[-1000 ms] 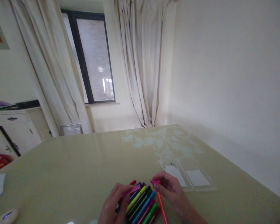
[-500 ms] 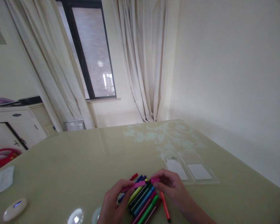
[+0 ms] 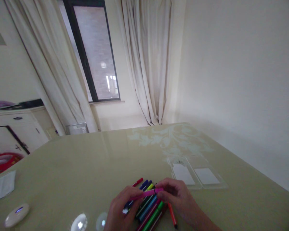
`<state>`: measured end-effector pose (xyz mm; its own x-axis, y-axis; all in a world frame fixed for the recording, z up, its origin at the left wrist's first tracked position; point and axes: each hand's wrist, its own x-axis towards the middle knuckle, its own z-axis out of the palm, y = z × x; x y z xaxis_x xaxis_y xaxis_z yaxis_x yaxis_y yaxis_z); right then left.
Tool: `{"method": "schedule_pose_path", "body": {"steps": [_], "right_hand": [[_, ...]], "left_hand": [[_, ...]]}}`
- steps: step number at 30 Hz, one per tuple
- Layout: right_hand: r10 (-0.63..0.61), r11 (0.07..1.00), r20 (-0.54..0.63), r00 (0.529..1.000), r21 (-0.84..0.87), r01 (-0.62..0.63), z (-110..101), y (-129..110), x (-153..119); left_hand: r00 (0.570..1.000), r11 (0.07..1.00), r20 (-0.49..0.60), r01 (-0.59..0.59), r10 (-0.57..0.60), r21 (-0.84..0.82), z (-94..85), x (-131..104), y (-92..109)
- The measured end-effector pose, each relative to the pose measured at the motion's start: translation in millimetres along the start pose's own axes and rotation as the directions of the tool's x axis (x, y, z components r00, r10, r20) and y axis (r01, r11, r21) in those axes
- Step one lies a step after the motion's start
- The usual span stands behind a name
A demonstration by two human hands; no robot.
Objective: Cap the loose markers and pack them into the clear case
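A pink marker (image 3: 148,193) is held level between my two hands, over a bunch of markers. My left hand (image 3: 124,203) pinches its barrel. My right hand (image 3: 177,194) grips the pink cap (image 3: 160,190) at the other end, with a thin dark line between cap and barrel. Beneath lie several markers side by side, among them a green marker (image 3: 154,215), a blue marker (image 3: 148,210) and a red marker (image 3: 137,182). An orange-red marker (image 3: 172,215) lies apart, below my right hand. My hands partly hide the bunch.
Behind my right hand lies an open clear plastic case (image 3: 198,184) with white cards inside. On the left of the table (image 3: 69,166) are a white oval device (image 3: 16,215) and a sheet of paper (image 3: 3,186). A red round object (image 3: 4,162) is at the far left.
The pink cap and barrel have come together; the gap between them has shrunk to a thin line. Both hands have shifted slightly. The markers beneath look much the same.
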<state>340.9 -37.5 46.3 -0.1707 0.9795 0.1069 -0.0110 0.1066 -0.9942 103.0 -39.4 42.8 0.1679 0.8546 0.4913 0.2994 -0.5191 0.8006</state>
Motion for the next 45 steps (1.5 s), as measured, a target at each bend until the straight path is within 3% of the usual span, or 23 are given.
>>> {"method": "schedule_pose_path", "body": {"steps": [7, 11, 17, 26, 31, 33, 35, 37, 41, 43, 45], "right_hand": [[-0.010, 1.000, -0.028, 1.000, -0.028, 0.009, 0, 7, -1], [-0.051, 0.997, -0.046, 0.998, -0.067, 0.048, 1, 2, -1], [-0.081, 0.993, -0.054, 0.995, -0.092, 0.076, 2, -4, -4], [-0.132, 0.982, -0.050, 0.990, -0.140, 0.124, 2, -3, -8], [-0.092, 0.976, -0.005, 0.996, -0.198, 0.089, -1, -5, -3], [-0.091, 0.981, -0.026, 0.996, -0.173, 0.085, -10, -8, 3], [-0.106, 0.986, -0.123, 0.987, -0.141, 0.089, -27, -9, 12], [-0.138, 0.955, -0.235, 0.962, -0.289, 0.067, -51, -8, 20], [-0.233, 0.746, -0.302, 0.924, -0.666, -0.030, -105, 0, 30], [-0.307, 0.617, -0.303, 0.902, -0.785, -0.054, -125, 5, 31], [-0.312, 0.548, -0.317, 0.896, -0.830, -0.103, -137, 10, 31]], "left_hand": [[0.997, 0.997, 0.043, -0.065, 0.062, 0.050, -2.9, -1, -9], [1.000, 1.000, -0.017, -0.008, 0.008, 0.020, -0.8, -3, -6], [0.996, 0.999, 0.074, 0.050, -0.049, -0.010, -2.4, -2, -6], [0.992, 0.990, -0.008, 0.122, -0.123, -0.065, 6.2, -12, -8], [0.986, 0.987, 0.040, 0.161, -0.160, -0.012, 6.7, -4, -6], [0.985, 0.985, 0.031, 0.168, -0.170, 0.039, -3.2, 5, -9], [0.974, 0.969, -0.042, 0.224, -0.221, 0.101, -18.8, 15, -18], [0.955, 0.941, -0.142, 0.283, -0.259, 0.187, -35.5, 22, -31], [0.950, 0.904, -0.115, 0.310, -0.289, 0.295, -52.1, 24, -57], [0.962, 0.900, -0.094, 0.275, -0.258, 0.338, -50.1, 22, -63], [0.979, 0.894, -0.088, 0.203, -0.183, 0.399, -45.3, 20, -65]]}}
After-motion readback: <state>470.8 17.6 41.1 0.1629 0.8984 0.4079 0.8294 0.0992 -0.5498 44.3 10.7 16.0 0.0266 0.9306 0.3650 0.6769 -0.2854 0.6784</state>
